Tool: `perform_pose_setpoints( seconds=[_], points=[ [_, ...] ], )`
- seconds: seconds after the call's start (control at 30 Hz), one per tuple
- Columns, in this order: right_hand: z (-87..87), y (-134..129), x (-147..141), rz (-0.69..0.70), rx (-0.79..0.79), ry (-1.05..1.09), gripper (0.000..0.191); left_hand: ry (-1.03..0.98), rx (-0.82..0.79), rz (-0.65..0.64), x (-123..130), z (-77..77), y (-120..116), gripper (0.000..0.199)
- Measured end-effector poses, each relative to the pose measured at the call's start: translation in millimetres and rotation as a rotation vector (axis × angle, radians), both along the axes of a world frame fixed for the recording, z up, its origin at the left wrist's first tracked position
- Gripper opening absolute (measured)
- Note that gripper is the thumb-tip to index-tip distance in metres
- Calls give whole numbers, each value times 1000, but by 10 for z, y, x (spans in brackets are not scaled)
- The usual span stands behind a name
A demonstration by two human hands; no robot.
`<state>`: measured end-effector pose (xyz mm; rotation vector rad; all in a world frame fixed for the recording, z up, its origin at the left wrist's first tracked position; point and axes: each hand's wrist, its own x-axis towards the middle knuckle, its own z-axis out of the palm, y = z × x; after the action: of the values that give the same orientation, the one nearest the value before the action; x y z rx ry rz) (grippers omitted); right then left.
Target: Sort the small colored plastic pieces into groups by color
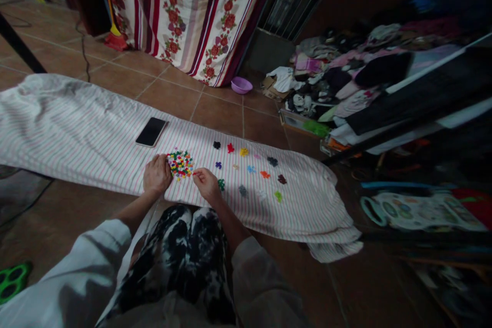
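colourful pile (180, 164) between left grip (157, 173), hold unclear, and right grip (207, 184), pinching red piece (194, 173)

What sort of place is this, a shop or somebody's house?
Most likely a room in somebody's house: a flowered curtain hangs near the tiled floor, a broom stands beside it, and clothes lie in a heap.

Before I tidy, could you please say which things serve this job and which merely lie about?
Seemingly in use: multicoloured pile of tiny pieces; small single-colour clusters; striped white cloth.
Apparently lying about: black rectangular phone; round purple bowl.
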<state>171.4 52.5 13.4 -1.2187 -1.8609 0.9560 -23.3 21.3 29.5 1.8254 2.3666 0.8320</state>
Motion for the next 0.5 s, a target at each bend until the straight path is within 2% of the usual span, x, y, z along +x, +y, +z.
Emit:
perform_pose_setpoints(
  seconds=[0.1, 0.27, 0.4, 0.5],
  points=[
    [40, 277, 242, -108, 4, 24, 13, 5, 0, -3, -5, -33, 4, 35],
    [179, 816, 660, -334, 53, -87, 16, 2, 21, 0, -15, -100, 17, 35],
    [264, 1177, 876, -422, 58, -192, 16, 16, 39, -2, -22, -130, 25, 37],
    [263, 1346, 951, -459, 61, -310, 16, 28, 47, -7, -24, -133, 26, 36]
  ],
)
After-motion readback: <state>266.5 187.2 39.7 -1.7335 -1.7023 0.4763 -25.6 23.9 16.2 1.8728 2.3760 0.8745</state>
